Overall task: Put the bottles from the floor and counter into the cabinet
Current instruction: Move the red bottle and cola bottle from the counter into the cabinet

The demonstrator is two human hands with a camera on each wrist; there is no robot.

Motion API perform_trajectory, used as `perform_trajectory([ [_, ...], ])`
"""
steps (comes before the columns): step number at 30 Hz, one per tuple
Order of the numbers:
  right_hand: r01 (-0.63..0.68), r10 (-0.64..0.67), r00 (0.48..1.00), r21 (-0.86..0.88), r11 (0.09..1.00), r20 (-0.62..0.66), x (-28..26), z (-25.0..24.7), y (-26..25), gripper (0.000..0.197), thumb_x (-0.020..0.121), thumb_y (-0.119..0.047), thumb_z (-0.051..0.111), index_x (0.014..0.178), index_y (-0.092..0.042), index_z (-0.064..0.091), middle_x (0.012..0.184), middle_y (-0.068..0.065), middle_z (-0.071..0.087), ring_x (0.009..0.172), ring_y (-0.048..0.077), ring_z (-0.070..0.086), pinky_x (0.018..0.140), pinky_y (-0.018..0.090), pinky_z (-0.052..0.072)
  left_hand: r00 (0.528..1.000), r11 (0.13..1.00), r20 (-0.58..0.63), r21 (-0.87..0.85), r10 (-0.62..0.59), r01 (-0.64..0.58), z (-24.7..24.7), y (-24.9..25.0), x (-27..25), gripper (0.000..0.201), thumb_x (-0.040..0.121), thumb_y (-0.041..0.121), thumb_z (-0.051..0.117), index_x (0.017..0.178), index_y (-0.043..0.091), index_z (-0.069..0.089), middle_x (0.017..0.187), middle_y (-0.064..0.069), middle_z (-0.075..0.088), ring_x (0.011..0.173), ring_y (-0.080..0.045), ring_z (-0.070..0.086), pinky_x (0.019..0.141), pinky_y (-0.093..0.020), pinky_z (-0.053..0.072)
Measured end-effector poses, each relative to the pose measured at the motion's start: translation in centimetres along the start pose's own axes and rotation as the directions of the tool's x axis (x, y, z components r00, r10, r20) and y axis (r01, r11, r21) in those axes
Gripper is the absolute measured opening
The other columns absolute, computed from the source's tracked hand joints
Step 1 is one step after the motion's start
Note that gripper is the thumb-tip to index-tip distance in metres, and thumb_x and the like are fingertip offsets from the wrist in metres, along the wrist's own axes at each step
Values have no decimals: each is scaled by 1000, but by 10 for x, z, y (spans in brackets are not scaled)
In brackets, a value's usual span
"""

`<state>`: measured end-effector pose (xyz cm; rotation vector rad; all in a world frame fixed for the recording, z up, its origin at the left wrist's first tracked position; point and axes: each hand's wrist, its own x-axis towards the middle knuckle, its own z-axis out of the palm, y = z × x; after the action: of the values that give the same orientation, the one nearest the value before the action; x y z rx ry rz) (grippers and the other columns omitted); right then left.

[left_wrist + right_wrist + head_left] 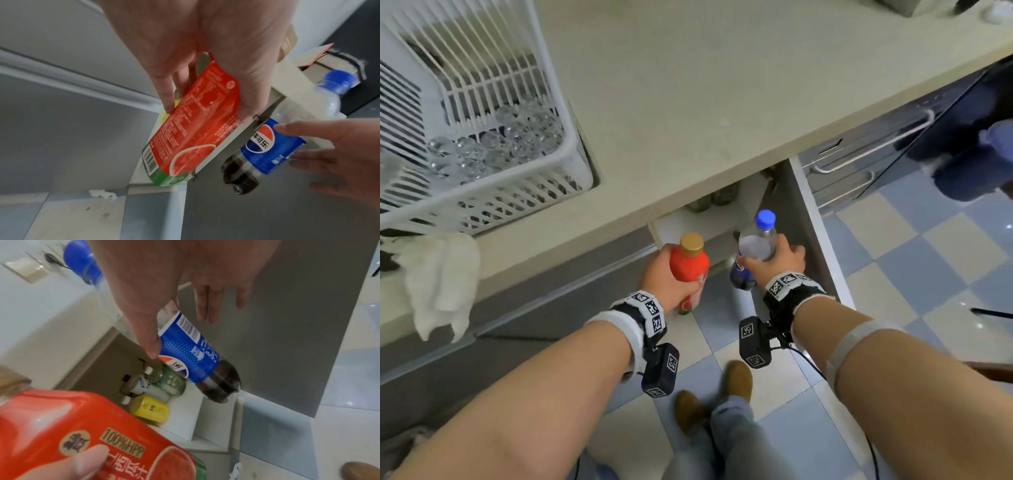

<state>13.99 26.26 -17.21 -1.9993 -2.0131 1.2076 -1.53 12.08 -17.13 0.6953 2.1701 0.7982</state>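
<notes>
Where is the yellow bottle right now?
In the right wrist view, the small yellow-labelled plastic bottle stands on the white cabinet shelf, beside a green bottle.

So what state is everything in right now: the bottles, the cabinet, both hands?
Red juice bottle: capped, gripped by the left hand.
Cola bottle: blue cap on, partly full, held by the right hand.
Cabinet door: open.
Bottles in cabinet: three, standing on the shelf.
Dish rack: holds glasses.
Cloth: draped over the counter edge.
</notes>
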Motion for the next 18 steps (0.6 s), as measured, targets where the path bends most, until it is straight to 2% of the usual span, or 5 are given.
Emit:
perform_trajectory([
  [5,70,-70,988,-11,998,-136,28,23,40,54,67,-42,78,110,-28,49,135,18,38,120,41,47,98,43,47,998,997,-5,-38,-67,67,33,-25,36,69,50,35,85,110,42,51,121,0,63,106,-23,65,95,-40,53],
  [9,47,-31,985,93,995,-169,61,48,43,54,65,-43,72,111,-28,48,117,14,47,108,34,51,91,44,49,995,990,-30,-113,-94,91,52,-43,74,61,52,31,88,97,53,52,112,6,67,100,-24,69,88,-47,59],
  [12,9,15,997,289,957,-81,99,66,42,54,71,-29,78,118,-23,52,101,4,60,90,24,62,80,32,53,993,986,-96,-159,-68,52,67,-53,110,64,62,19,89,110,40,53,112,6,65,102,-21,66,97,-36,52],
  [16,50,-53,999,355,933,-1,155,95,32,62,76,-21,83,129,-11,52,103,-3,60,91,14,62,67,12,46,972,973,-228,-232,-57,3,88,-67,161,71,66,15,89,127,21,52,112,7,60,100,-16,63,96,-30,49],
  [18,85,-94,996,360,929,5,179,113,26,64,74,-20,85,129,-12,52,106,-1,62,93,18,64,77,23,55,958,971,-284,-239,-52,-19,98,-72,182,75,66,18,89,131,22,51,115,9,58,101,-13,61,99,-29,47],
])
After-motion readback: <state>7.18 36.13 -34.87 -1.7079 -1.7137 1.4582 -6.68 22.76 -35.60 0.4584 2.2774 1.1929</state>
